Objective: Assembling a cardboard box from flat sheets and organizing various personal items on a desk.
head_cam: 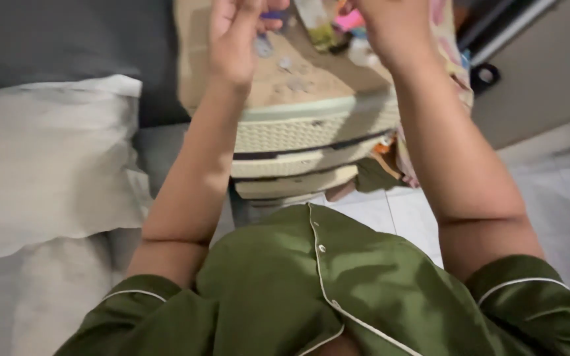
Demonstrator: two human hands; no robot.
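Head view: my left hand and right hand raised over cardboard sheet atop pale plastic drawer unit; small blue item just right of left fingers, nearer that hand. Grip states: cannot tell, cropped.

A glossy green satin shirt with white piping fills the lower frame. At left lies a matt white cloth pillow. Upper centre, pale woven-look plastic drawers carry a dull brown cardboard sheet.
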